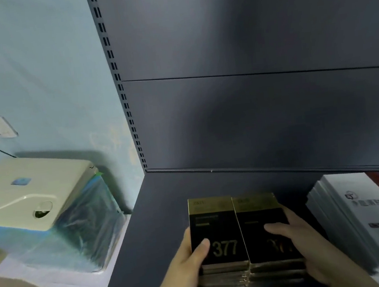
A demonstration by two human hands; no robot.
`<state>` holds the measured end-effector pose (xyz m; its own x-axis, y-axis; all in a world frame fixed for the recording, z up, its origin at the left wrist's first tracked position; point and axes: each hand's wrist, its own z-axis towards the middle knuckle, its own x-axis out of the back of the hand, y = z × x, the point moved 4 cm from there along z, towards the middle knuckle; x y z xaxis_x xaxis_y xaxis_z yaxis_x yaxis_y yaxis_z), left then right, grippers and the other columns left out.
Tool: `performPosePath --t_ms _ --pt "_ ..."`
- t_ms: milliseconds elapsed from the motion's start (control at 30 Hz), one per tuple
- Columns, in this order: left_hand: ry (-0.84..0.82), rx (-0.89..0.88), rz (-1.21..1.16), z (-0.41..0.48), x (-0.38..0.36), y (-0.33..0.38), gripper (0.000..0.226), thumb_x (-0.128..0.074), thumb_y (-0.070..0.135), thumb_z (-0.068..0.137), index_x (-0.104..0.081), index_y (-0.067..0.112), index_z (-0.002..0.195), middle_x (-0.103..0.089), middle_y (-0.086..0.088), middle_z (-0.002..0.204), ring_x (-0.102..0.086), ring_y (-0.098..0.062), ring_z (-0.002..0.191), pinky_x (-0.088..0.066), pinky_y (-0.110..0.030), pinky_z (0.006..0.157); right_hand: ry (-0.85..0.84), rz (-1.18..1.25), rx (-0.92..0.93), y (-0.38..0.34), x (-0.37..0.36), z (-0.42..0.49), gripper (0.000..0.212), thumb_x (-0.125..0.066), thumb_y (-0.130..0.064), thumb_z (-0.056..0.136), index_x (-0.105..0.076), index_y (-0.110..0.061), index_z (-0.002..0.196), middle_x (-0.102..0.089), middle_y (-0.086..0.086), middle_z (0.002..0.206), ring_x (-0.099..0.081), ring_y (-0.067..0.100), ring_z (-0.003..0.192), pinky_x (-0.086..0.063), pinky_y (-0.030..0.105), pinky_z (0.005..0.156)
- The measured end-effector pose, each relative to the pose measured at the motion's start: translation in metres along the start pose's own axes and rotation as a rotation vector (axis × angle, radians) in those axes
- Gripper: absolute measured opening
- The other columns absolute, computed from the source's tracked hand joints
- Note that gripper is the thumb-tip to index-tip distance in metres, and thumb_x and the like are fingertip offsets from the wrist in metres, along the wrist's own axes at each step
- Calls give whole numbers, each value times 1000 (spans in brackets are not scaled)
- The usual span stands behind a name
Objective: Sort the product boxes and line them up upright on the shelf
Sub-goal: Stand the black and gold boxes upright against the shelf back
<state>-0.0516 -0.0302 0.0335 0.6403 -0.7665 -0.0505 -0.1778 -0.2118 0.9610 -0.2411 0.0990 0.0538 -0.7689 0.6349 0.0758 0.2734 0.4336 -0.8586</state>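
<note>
Dark steel shelf is carrying two flat stacks of black-and-gold 377 boxes; nothing is standing upright yet. Left hand and right hand are clamping them from both sides, white boxes leaning just beyond the right hand.

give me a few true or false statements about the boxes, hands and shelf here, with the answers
1. Two stacks of black and gold boxes lie flat side by side on the shelf. True.
2. The left hand is off the boxes. False: it grips the left stack.
3. The right hand rests on the right stack. True.
4. The white boxes lie left of the black ones. False: they are to the right.
</note>
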Motion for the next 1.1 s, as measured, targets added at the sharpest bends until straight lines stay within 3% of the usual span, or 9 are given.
performPosePath --t_ms 100,200,300,367,433,533,700,867,1100 --pt "46 22 22 3 3 0 45 -65 45 70 -66 40 115 -72 12 114 -63 -6 113 -41 -37 106 12 0 0 4 10 -4 45 -67 -17 88 -52 -31 129 -67 -2 115 -61 18 107 -46 36 94" --pt "146 68 31 6 12 -4 33 -70 48 62 -75 35 92 -77 0 98 -69 -21 102 -44 -47 102 59 -24 38 4 14 -5 33 -66 -24 90 -56 -27 121 -67 -7 109 -61 11 99 -46 30 82" --pt "277 84 80 7 18 -8 12 -70 27 84 -72 19 92 -76 -2 82 -70 -25 90 -49 -41 88 97 -60 64 4 17 -4 26 -63 -31 91 -54 -31 115 -64 -12 105 -57 4 95 -43 31 86" --pt "336 88 27 8 20 -10 22 -74 30 77 -70 14 92 -76 -7 79 -69 -30 88 -47 -44 87 114 -78 72 3 18 -2 23 -62 -33 92 -54 -31 114 -64 -12 105 -57 5 96 -42 32 87" --pt "370 93 -50 10 22 -14 13 -71 18 84 -68 10 93 -75 -12 80 -68 -34 89 -47 -49 92 123 -86 71 2 20 -1 20 -60 -31 93 -54 -30 112 -63 -10 105 -57 6 96 -42 31 83" --pt "373 83 -221 15 24 -7 10 -54 2 92 -63 0 95 -71 -19 74 -64 -36 79 -48 -45 77 148 -94 75 1 25 4 20 -60 -25 94 -55 -23 114 -64 -6 104 -57 7 93 -43 25 71" --pt "415 -102 -349 54 53 32 19 -47 0 94 -63 3 103 -74 -13 93 -69 -22 83 -53 -35 79 143 -93 48 -2 25 9 23 -58 -24 95 -52 -18 116 -62 -1 102 -56 10 89 -41 28 67" --pt "419 -102 -190 130 67 47 22 -47 -4 95 -61 11 100 -69 -12 101 -65 -26 95 -51 -35 84 102 -110 -8 -2 27 11 36 -59 -31 94 -47 -19 125 -60 -1 111 -56 22 107 -41 41 100" --pt "406 -24 175 180 79 26 26 -50 7 97 -54 9 122 -66 -8 117 -60 -27 113 -45 -46 102 129 -119 -43 -2 33 11 36 -61 -32 93 -50 -15 122 -61 2 108 -56 18 98 -39 35 85"
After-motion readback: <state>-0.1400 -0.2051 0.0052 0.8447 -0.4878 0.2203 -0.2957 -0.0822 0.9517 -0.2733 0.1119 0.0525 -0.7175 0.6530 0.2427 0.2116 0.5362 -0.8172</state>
